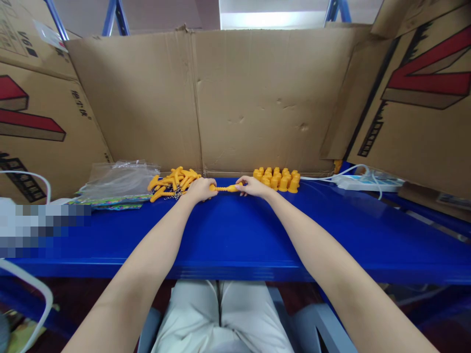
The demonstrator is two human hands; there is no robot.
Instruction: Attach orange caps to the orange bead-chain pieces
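Observation:
Between my two hands lies a slim orange plastic piece (223,189) with a ribbed shaft, level above the blue table. My left hand (201,190) has its fingers closed around the left end. At the other end, my right hand (252,187) pinches the thicker part between thumb and fingers. Beside my left hand is a pile of orange T-shaped handles (174,181) with small metal chains among them. Just right of my right hand stand several orange cup-like pieces (282,180) in tight rows. Both ends of the held piece are partly hidden by my fingers.
A stack of clear plastic bags (119,181) lies at the left on colourful printed sheets. A white power strip (364,183) with cables sits at the right. Cardboard panels (265,98) wall in the back and sides of the blue table (235,235).

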